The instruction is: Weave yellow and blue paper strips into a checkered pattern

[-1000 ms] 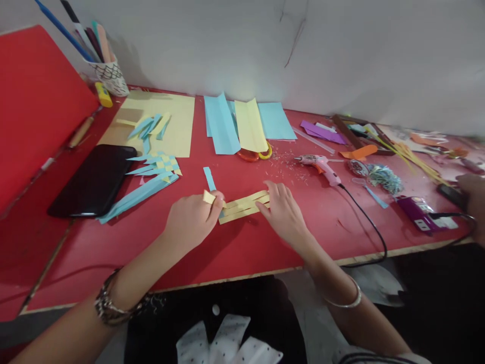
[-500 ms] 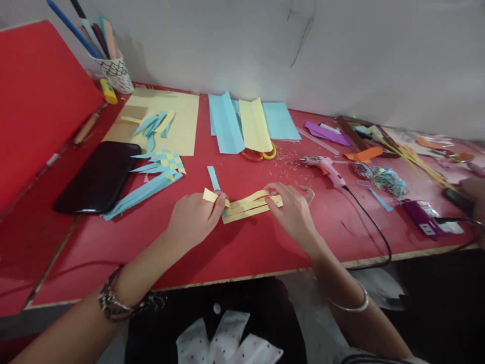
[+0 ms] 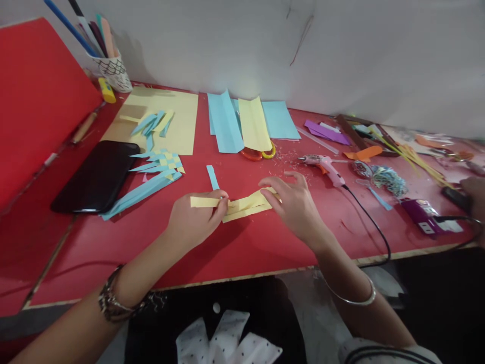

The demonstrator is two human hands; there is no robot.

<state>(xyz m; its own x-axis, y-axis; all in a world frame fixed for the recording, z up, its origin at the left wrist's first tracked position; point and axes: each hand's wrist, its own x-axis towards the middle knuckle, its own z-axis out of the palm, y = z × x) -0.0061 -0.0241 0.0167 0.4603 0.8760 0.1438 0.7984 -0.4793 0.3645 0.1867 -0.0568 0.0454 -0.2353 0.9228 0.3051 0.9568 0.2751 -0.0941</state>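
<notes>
My left hand (image 3: 197,217) is closed in a pinch on the left end of several yellow paper strips (image 3: 246,206). One folded-back yellow strip end (image 3: 204,202) lies across its knuckles. From under these fingers a light-blue paper strip (image 3: 212,177) points away toward the wall. At the right end of the yellow strips is my right hand (image 3: 297,208); its thumb and forefinger close around them, while other fingers are lifted. Some of the strips' right ends are hidden by this hand. A woven blue-and-yellow paper piece (image 3: 166,162) with loose blue tails lies left of my left hand.
A black phone-like slab (image 3: 96,177) lies at left. Folded blue and yellow sheets (image 3: 254,124) partly cover scissors (image 3: 268,151) near the wall. A pink glue gun (image 3: 324,167) with a cord sits right, near a purple power box (image 3: 426,216). Another person's hand (image 3: 475,194) is at the far right.
The folded-back yellow strip end has swung left over my left hand. The yellow strips now lie closer together. My right hand's fingers have shifted and one has lifted.
</notes>
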